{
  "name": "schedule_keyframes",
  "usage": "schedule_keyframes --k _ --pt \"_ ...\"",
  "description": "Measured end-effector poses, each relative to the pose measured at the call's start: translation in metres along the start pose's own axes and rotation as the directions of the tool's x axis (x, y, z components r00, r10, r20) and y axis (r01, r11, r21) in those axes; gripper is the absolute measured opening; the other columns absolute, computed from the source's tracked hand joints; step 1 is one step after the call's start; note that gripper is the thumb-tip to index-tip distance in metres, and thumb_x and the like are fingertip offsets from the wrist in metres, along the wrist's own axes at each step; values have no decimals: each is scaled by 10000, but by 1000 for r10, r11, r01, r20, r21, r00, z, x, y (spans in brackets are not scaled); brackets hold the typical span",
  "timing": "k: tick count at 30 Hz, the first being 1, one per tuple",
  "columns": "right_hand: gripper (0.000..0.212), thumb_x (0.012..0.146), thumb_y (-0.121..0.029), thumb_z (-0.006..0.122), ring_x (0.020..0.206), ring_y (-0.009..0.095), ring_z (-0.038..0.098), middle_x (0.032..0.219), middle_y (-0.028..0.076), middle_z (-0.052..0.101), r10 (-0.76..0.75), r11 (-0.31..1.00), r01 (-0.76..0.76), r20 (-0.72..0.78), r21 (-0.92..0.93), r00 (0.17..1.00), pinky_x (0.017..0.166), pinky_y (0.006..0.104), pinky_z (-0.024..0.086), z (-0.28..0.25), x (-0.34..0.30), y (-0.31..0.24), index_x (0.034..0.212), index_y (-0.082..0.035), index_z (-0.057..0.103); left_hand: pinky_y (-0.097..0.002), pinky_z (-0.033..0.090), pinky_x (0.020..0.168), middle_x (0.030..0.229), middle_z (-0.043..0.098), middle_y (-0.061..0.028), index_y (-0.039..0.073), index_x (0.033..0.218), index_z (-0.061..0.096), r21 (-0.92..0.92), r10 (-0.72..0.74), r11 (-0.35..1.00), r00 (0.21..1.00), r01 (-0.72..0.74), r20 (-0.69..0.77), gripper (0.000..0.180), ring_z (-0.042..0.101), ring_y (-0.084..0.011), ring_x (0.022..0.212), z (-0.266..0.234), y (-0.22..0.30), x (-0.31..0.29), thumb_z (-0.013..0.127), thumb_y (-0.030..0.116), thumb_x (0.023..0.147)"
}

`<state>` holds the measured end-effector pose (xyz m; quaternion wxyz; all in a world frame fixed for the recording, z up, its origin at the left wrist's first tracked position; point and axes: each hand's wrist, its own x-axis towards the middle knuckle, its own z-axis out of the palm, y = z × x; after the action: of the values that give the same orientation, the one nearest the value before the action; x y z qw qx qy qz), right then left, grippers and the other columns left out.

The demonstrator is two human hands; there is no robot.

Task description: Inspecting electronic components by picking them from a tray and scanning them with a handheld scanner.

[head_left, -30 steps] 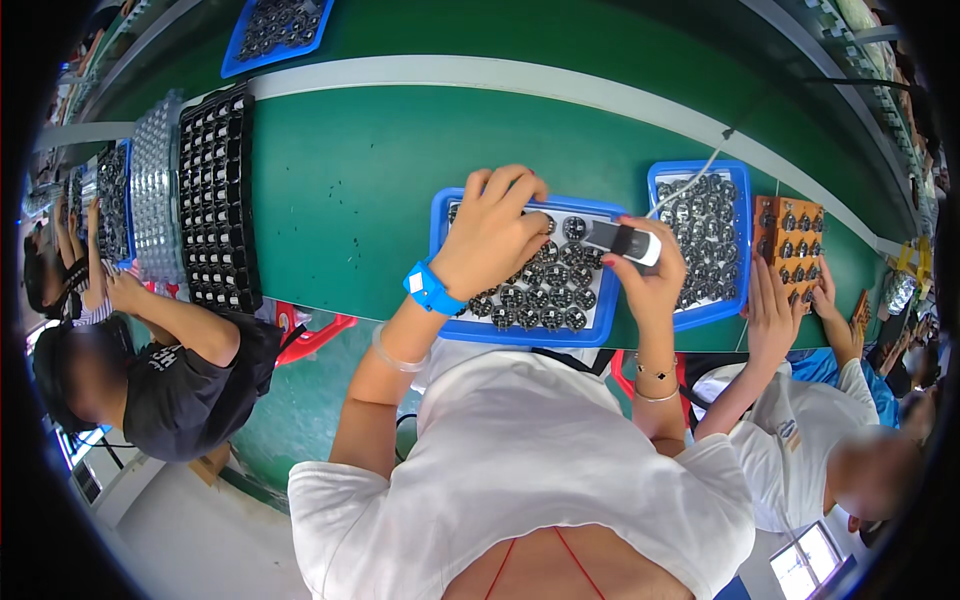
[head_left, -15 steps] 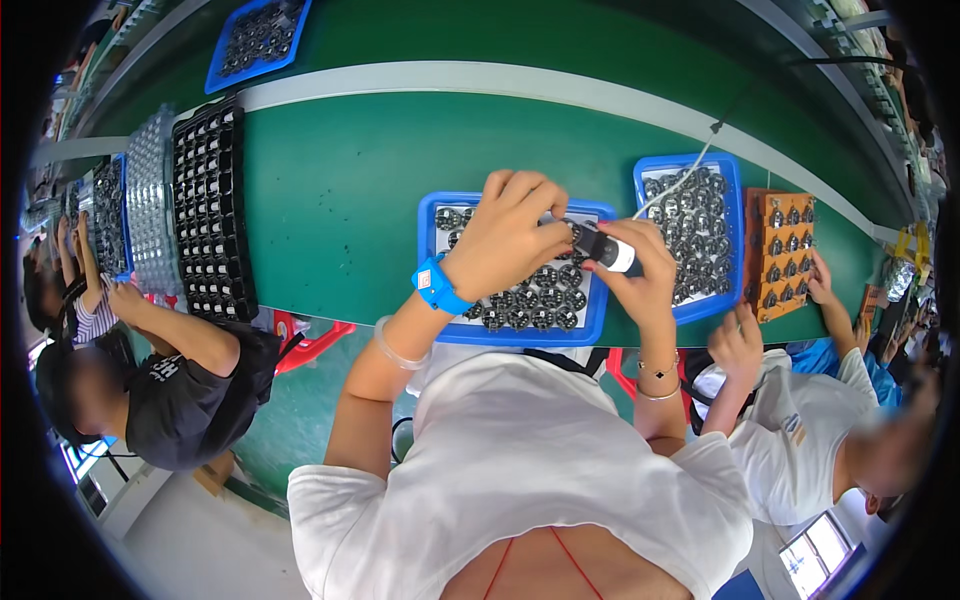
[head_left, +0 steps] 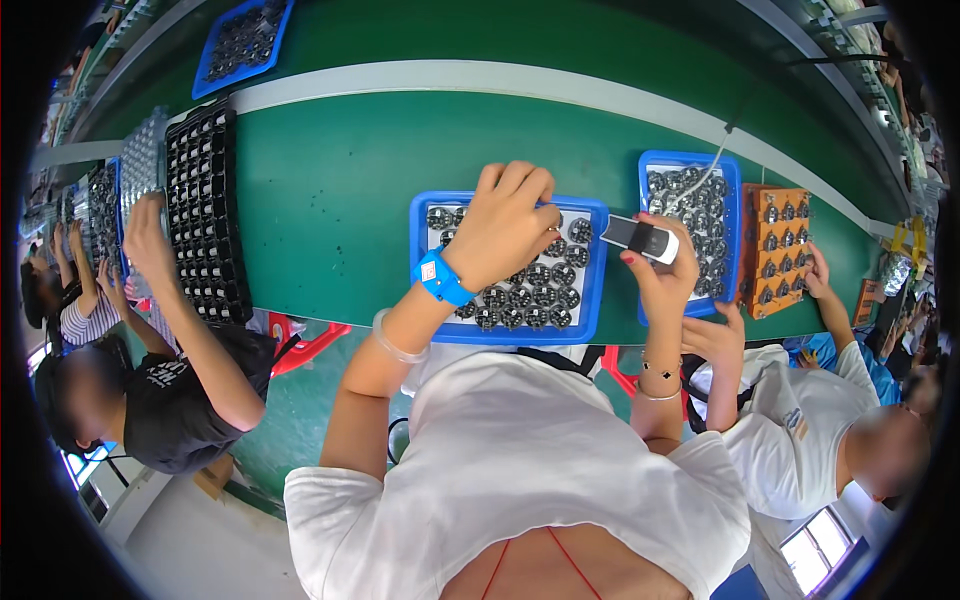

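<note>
Hovering over the blue tray (head_left: 597,262) of small round black parts (head_left: 540,295), the left hand (head_left: 500,228) had curled its fingers downward, while the right hand (head_left: 662,275) kept gripping the silver-black handheld tool (head_left: 640,238), shifted slightly rightward.

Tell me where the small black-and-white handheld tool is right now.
The handheld tool sits in the right hand, right of centre in the head view, between two blue trays.

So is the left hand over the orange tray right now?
No, the left hand rests over the blue tray of small round dark parts, while the orange tray sits farther right, past the right hand.
</note>
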<state>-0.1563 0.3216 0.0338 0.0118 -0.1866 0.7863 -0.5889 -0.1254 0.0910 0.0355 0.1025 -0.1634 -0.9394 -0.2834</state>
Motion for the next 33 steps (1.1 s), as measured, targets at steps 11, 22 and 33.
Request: schedule_keyframes --k 11,22,33 --pt "453 605 -9 785 951 238 578 1032 123 619 -87 969 108 101 -223 991 839 324 453 -7 7 -7 1039 -8 657 -387 369 807 861 486 -58 67 672 610 38 29 999 994 -25 -104 206 482 -241 895 29 24 11 740 225 651" --pt "456 579 -31 818 911 275 593 972 109 651 -178 949 221 198 -223 964 817 363 469 4 13 -11 1008 -26 666 -387 366 833 846 475 -19 119 740 636 22 96 995 987 -94 -128 107 497 -213 901 5 24 6 712 179 695" --pt "469 708 -48 790 986 177 582 1103 115 621 95 985 -82 -80 155 992 854 302 462 -12 -16 7 1122 12 577 -391 372 835 849 481 -33 104 685 619 97 126 988 991 -123 -32 126 487 -219 894 22 15 7 716 185 686"
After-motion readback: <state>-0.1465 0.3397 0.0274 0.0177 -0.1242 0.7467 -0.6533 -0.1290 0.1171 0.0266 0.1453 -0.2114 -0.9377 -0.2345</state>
